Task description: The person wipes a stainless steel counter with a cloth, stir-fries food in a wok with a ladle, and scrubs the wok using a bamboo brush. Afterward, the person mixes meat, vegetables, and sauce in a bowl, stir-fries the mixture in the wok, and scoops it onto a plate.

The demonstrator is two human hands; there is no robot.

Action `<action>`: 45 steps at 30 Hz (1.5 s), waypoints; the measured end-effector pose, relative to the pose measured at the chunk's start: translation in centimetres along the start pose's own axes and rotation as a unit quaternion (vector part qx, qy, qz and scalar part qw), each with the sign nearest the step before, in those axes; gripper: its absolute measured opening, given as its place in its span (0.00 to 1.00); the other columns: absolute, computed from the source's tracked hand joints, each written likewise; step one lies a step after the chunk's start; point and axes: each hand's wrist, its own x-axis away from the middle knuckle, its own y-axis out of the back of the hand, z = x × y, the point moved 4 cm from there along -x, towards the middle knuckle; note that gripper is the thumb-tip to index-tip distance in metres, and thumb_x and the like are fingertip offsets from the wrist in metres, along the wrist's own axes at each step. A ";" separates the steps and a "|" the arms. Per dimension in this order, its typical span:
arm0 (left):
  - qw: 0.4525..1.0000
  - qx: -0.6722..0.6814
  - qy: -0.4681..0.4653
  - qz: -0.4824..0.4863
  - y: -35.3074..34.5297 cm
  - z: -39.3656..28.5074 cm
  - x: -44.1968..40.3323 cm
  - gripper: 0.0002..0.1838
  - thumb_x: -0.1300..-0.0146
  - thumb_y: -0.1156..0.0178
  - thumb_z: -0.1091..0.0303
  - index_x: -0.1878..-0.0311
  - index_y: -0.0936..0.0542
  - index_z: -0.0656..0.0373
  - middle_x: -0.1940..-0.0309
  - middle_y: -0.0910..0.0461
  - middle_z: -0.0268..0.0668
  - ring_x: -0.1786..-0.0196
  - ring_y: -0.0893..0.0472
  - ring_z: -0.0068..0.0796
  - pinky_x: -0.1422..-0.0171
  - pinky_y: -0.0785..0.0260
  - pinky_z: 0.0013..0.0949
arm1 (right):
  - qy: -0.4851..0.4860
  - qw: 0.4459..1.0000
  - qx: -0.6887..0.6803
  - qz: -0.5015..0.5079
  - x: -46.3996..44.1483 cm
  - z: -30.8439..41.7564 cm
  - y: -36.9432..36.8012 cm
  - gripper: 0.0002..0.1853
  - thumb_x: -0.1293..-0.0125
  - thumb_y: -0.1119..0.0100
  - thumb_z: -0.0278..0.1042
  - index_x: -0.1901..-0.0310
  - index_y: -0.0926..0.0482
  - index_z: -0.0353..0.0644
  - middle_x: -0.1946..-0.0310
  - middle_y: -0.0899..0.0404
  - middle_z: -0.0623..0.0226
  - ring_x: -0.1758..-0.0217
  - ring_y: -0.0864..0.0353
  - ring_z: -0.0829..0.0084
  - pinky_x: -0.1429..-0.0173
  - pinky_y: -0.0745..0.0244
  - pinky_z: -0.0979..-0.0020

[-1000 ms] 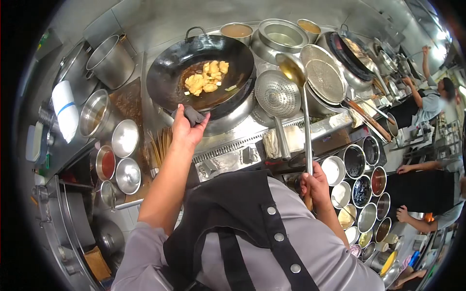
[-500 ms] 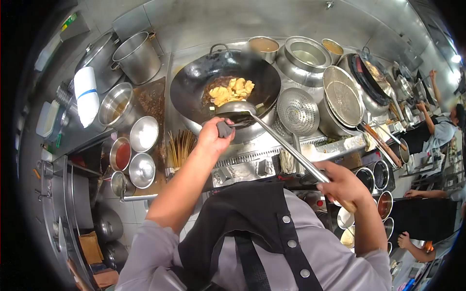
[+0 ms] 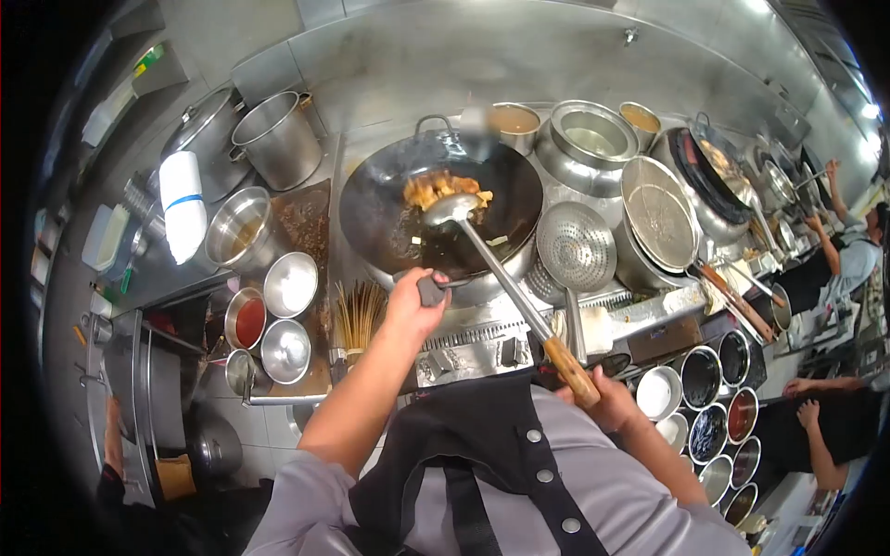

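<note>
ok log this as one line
left hand: grips grey cloth at black round wok | right hand: holds wood-handled metal ladle | ladle bowl: by golden-brown chunks

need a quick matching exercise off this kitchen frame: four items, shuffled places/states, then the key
Column 1
1. Left hand
2. Right hand
3. Ladle
4. White bundle

Column 2
A. Wrapped with a blue band
B. Gripping a wooden handle
C. Its bowl end inside the wok, by the food
D. Holding a dark cloth at the near rim of the pan

Pairs: 1-D, 2-B, 3-C, 4-A
</note>
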 end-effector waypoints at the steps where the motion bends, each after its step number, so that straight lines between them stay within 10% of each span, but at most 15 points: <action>1: 1.000 -0.020 0.003 -0.004 -0.3 -0.4 -1.2 0.04 0.37 0.46 0.73 0.68 0.26 0.61 0.73 0.24 0.41 0.65 0.22 0.36 0.57 0.25 0.46 | -0.044 0.998 0.014 -0.030 -0.9 -2.3 2.7 0.38 0.24 0.57 0.68 0.32 0.29 0.40 0.51 0.17 0.65 0.55 0.20 0.77 0.57 0.29 0.77; 4: 0.998 -0.055 -0.012 -0.012 -1.1 -0.9 -2.7 0.04 0.37 0.46 0.74 0.68 0.26 0.61 0.74 0.24 0.40 0.65 0.22 0.36 0.56 0.25 0.47 | -0.051 0.868 0.466 -0.164 -4.5 -7.5 9.6 0.20 0.30 0.41 0.42 0.41 0.21 0.41 0.53 0.16 0.59 0.55 0.17 0.73 0.54 0.24 0.73; 7: 0.999 -0.043 -0.013 -0.020 -1.1 -0.8 -3.3 0.05 0.37 0.46 0.74 0.69 0.26 0.61 0.73 0.24 0.41 0.65 0.23 0.36 0.56 0.25 0.47 | 0.021 0.727 0.656 -0.203 -11.2 -13.4 19.6 0.25 0.34 0.40 0.46 0.40 0.20 0.39 0.42 0.20 0.46 0.42 0.18 0.59 0.42 0.23 0.61; 9: 0.999 -0.042 -0.006 0.010 -0.9 -0.7 -3.4 0.01 0.39 0.43 0.74 0.66 0.25 0.59 0.72 0.23 0.41 0.61 0.21 0.38 0.53 0.27 0.46 | -0.221 0.534 0.814 -0.063 -13.7 -13.4 20.8 0.32 0.35 0.42 0.50 0.35 0.24 0.36 0.32 0.30 0.39 0.30 0.28 0.49 0.30 0.30 0.55; 13: 0.999 -0.026 0.010 -0.016 -1.0 -1.0 -3.2 0.02 0.39 0.42 0.75 0.66 0.25 0.61 0.72 0.24 0.41 0.63 0.21 0.36 0.53 0.26 0.46 | -0.236 0.632 0.731 -0.104 -18.7 -19.6 28.9 0.32 0.36 0.42 0.55 0.38 0.21 0.38 0.32 0.28 0.44 0.25 0.33 0.48 0.26 0.33 0.58; 16: 0.999 -0.021 0.030 -0.026 -0.5 -0.9 -3.4 0.02 0.39 0.42 0.76 0.66 0.26 0.61 0.72 0.24 0.41 0.65 0.21 0.35 0.54 0.24 0.45 | -0.176 0.748 0.579 -0.272 -12.9 -9.7 18.4 0.28 0.37 0.40 0.56 0.47 0.15 0.38 0.41 0.20 0.45 0.32 0.24 0.48 0.31 0.28 0.58; 18: 0.999 -0.004 0.027 -0.034 -0.5 -1.0 -3.5 0.02 0.38 0.42 0.76 0.65 0.26 0.61 0.72 0.24 0.40 0.67 0.22 0.33 0.55 0.23 0.45 | -0.085 0.747 0.607 -0.257 -14.8 -14.2 22.7 0.26 0.39 0.37 0.57 0.54 0.13 0.40 0.50 0.16 0.44 0.42 0.17 0.49 0.37 0.22 0.57; 21: 0.999 0.006 0.033 -0.032 -0.4 -0.9 -3.6 0.03 0.38 0.41 0.76 0.64 0.26 0.61 0.71 0.23 0.40 0.67 0.22 0.35 0.56 0.23 0.44 | -0.139 0.594 0.777 -0.154 -13.2 -15.1 21.5 0.26 0.39 0.36 0.57 0.53 0.13 0.41 0.51 0.15 0.46 0.48 0.15 0.48 0.42 0.20 0.56; 25: 0.999 0.015 0.046 -0.018 -0.1 -0.9 -3.9 0.03 0.38 0.41 0.76 0.64 0.26 0.60 0.71 0.23 0.40 0.66 0.21 0.35 0.57 0.24 0.45 | -0.130 0.836 0.533 -0.007 1.1 -2.7 5.8 0.18 0.31 0.38 0.41 0.53 0.18 0.31 0.63 0.13 0.56 0.64 0.13 0.66 0.58 0.19 0.66; 27: 1.000 -0.004 0.027 -0.003 -0.3 -1.0 -4.0 0.03 0.38 0.41 0.76 0.63 0.26 0.59 0.70 0.23 0.39 0.66 0.21 0.35 0.57 0.24 0.45 | 0.035 0.883 0.446 -0.143 5.4 4.9 -1.2 0.15 0.31 0.36 0.34 0.51 0.20 0.30 0.68 0.16 0.61 0.67 0.17 0.76 0.60 0.20 0.71; 29: 1.000 -0.010 0.010 -0.004 0.0 -1.0 -4.1 0.04 0.37 0.41 0.75 0.62 0.26 0.56 0.70 0.22 0.38 0.65 0.20 0.34 0.56 0.24 0.44 | 0.158 0.856 0.444 -0.215 5.8 10.5 -7.9 0.24 0.35 0.30 0.36 0.42 0.24 0.33 0.65 0.18 0.62 0.63 0.18 0.75 0.57 0.21 0.73; 31: 1.000 -0.016 0.014 0.011 0.3 -0.9 -4.7 0.04 0.37 0.41 0.75 0.61 0.26 0.56 0.70 0.22 0.38 0.65 0.20 0.33 0.56 0.25 0.44 | 0.243 0.694 0.659 -0.154 3.5 13.6 -14.8 0.37 0.38 0.29 0.49 0.33 0.29 0.38 0.50 0.19 0.46 0.48 0.17 0.50 0.45 0.21 0.58; 34: 0.999 -0.025 0.009 0.027 0.0 -1.1 -4.4 0.04 0.37 0.42 0.75 0.61 0.26 0.56 0.69 0.22 0.38 0.65 0.20 0.34 0.55 0.25 0.44 | 0.170 0.611 0.764 -0.118 -4.2 12.0 -15.5 0.38 0.37 0.32 0.44 0.29 0.36 0.39 0.49 0.19 0.42 0.48 0.18 0.43 0.47 0.21 0.51; 39: 0.999 -0.026 0.011 0.026 -0.4 -1.0 -3.7 0.03 0.35 0.42 0.73 0.61 0.26 0.57 0.69 0.23 0.38 0.64 0.21 0.35 0.54 0.24 0.45 | 0.151 0.848 0.481 -0.166 -5.7 11.0 -11.9 0.36 0.37 0.42 0.25 0.26 0.40 0.39 0.70 0.20 0.57 0.76 0.19 0.64 0.68 0.22 0.64; 45: 0.999 -0.028 0.007 0.020 -0.7 -1.1 -3.3 0.04 0.36 0.42 0.74 0.60 0.27 0.56 0.68 0.23 0.37 0.63 0.20 0.34 0.55 0.24 0.46 | 0.164 0.900 0.333 -0.231 -9.9 9.2 -11.1 0.33 0.34 0.41 0.25 0.27 0.39 0.39 0.73 0.24 0.66 0.79 0.26 0.76 0.76 0.29 0.70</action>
